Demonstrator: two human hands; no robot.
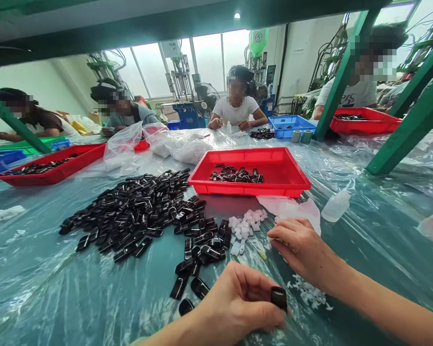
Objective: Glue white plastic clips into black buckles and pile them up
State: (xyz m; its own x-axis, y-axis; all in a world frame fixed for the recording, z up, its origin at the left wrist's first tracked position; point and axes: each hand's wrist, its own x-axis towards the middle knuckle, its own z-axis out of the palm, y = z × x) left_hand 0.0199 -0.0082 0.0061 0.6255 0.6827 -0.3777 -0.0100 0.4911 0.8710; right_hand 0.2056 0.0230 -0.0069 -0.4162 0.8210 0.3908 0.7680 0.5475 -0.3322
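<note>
My left hand (243, 302) is closed round a small glossy black plastic piece (278, 298), gripped between thumb and fingers at the front. To the upper right, my right hand (301, 245) has thumb and fingertips pinched together, with a bit of a small white piece showing between them. Just left of those fingertips lies a cluster of small white plastic pieces (250, 223). A large heap of similar black pieces (140, 209) spreads across the table, some of them close to my left hand. Small white scraps (310, 291) lie beneath my right forearm.
Behind the heap stands a red tray (252, 190) holding some black pieces. A white bottle (336, 206) lies to the right, beside crumpled white film (299, 211). Plastic sheeting covers the green table (75, 298). Green posts (404, 120) rise at right. Several people sit opposite.
</note>
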